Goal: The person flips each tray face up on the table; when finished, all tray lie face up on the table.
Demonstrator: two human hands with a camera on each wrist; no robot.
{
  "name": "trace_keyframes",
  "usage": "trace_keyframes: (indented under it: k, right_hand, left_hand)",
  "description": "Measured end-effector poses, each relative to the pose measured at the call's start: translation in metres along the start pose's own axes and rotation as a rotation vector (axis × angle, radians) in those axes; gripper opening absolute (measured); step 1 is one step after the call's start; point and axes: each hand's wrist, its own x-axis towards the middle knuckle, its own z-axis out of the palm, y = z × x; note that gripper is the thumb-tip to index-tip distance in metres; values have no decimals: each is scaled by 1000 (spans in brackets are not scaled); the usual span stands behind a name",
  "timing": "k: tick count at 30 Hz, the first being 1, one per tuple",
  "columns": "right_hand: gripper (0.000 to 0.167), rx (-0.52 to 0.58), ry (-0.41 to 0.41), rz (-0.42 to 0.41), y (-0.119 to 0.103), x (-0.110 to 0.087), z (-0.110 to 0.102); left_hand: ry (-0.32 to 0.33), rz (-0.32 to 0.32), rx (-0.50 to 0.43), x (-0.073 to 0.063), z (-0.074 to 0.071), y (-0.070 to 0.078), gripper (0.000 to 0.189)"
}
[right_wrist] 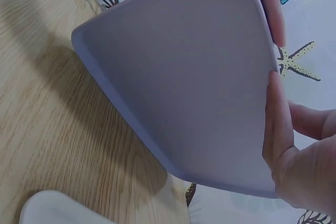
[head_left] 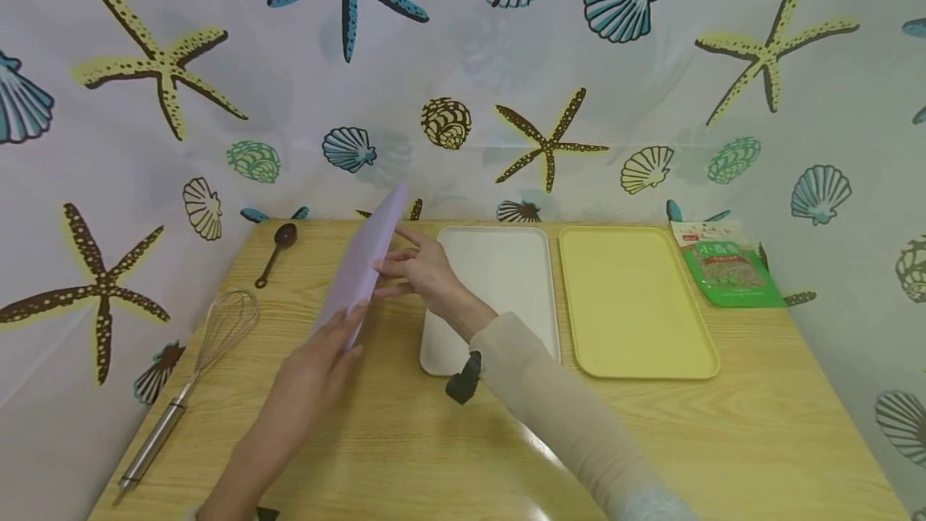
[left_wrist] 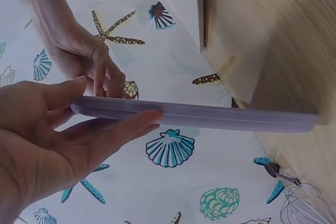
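Note:
A lavender tray (head_left: 364, 252) is held tilted on its side above the left part of the wooden table. My left hand (head_left: 311, 372) grips its near edge, thumb on one face and fingers on the other, as the left wrist view shows. My right hand (head_left: 428, 273) holds the edge farther along, its fingers at the rim. In the right wrist view the tray's broad face (right_wrist: 184, 72) and raised rim show, with both hands on the edge.
A white tray (head_left: 499, 272) lies just right of my hands, and a yellow tray (head_left: 637, 304) beside it. A green food packet (head_left: 732, 272) lies at the far right. A whisk (head_left: 174, 408) and dark spoon (head_left: 278, 248) lie at left. A shell-patterned curtain (head_left: 463, 63) surrounds the table.

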Motion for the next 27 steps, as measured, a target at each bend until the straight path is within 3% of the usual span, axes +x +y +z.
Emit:
trace_keyframes:
  k: [14,20,24,27]
  right_hand:
    - [76,56,-51,-36,-6,4,18]
    - [74,57,-68,-42,-6,7,22]
    - [61,-50,-69,-54,-1,8,19]
    - [60,-142,-56,-21,13,9,10]
  left_hand:
    - [253,74,-15,1,-18,0,51]
    - [336,27,-22,-1,-20,1,45]
    - [358,-24,-33,-4,-23,-3,43]
    - [364,-90,-76,-4,-27,-6,42]
